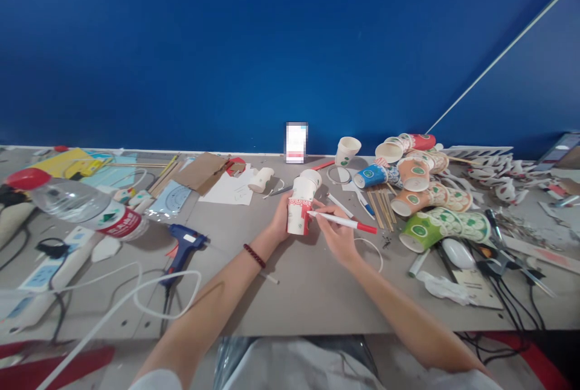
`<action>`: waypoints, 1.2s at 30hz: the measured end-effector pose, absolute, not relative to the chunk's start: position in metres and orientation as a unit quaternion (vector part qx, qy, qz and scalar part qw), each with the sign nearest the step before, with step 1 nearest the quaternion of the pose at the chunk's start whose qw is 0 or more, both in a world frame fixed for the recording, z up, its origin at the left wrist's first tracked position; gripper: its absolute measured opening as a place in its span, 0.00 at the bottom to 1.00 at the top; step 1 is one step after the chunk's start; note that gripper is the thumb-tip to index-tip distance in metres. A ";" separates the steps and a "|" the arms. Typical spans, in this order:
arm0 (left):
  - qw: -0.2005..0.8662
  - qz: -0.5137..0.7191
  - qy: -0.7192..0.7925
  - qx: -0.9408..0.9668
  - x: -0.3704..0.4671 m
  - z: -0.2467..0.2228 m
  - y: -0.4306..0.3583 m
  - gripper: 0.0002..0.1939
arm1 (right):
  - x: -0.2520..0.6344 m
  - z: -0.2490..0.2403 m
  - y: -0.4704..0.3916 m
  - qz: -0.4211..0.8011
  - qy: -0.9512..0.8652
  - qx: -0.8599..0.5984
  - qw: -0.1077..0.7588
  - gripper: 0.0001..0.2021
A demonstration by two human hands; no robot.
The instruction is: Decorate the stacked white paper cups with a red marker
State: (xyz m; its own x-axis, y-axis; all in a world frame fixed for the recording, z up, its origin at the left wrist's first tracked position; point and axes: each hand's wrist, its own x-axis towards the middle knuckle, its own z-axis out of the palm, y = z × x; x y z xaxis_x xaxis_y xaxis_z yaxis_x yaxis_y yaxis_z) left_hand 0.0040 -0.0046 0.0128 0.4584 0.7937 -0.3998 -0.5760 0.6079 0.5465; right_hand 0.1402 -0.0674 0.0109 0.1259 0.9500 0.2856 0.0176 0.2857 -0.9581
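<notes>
My left hand (pixel 281 219) is wrapped around the left side of a paper cup (pixel 296 221) with red and white patterning, held upright near the middle of the table. White paper cups (pixel 307 181) rise behind its top; whether they are joined to it I cannot tell. Between the fingers of my right hand (pixel 338 234) is a white marker (pixel 342 221) with a red end. Its tip meets or nearly meets the cup's right side, where a red patch shows. Part of the cup is hidden by my fingers.
A water bottle (pixel 90 205), a blue glue gun (pixel 183 251) and a power strip (pixel 49 281) lie at left. Stacked coloured cups (pixel 421 233) lie at right, near a computer mouse (pixel 458 253) and cables. A phone (pixel 296 143) leans against the blue wall, left of white cups (pixel 347 151).
</notes>
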 end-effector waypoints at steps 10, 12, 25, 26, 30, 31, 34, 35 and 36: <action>0.836 0.414 0.309 0.184 0.003 0.010 -0.004 0.24 | 0.140 0.012 -0.067 0.396 -0.528 -0.455 0.598 0.08; 0.838 0.411 0.306 0.185 0.003 0.011 -0.004 0.24 | 0.141 0.011 -0.067 0.391 -0.532 -0.451 0.600 0.08; 0.840 0.408 0.309 0.178 0.004 0.013 -0.005 0.23 | 0.142 0.006 -0.067 0.416 -0.537 -0.430 0.595 0.09; 0.844 0.401 0.306 0.183 0.004 0.013 -0.005 0.24 | 0.142 0.005 -0.067 0.421 -0.538 -0.426 0.593 0.09; 0.837 0.403 0.317 0.190 0.004 0.012 -0.004 0.25 | 0.142 0.005 -0.067 0.416 -0.533 -0.437 0.594 0.08; 0.835 0.408 0.318 0.190 0.004 0.012 -0.004 0.24 | 0.141 0.006 -0.067 0.411 -0.529 -0.439 0.599 0.08; 0.838 0.407 0.310 0.189 0.004 0.012 -0.003 0.25 | 0.141 0.009 -0.067 0.410 -0.528 -0.439 0.600 0.09; 0.842 0.402 0.305 0.189 0.004 0.012 -0.003 0.25 | 0.141 0.010 -0.067 0.412 -0.531 -0.439 0.596 0.09; 0.847 0.396 0.302 0.187 0.004 0.012 -0.003 0.26 | 0.141 0.010 -0.067 0.414 -0.534 -0.439 0.592 0.10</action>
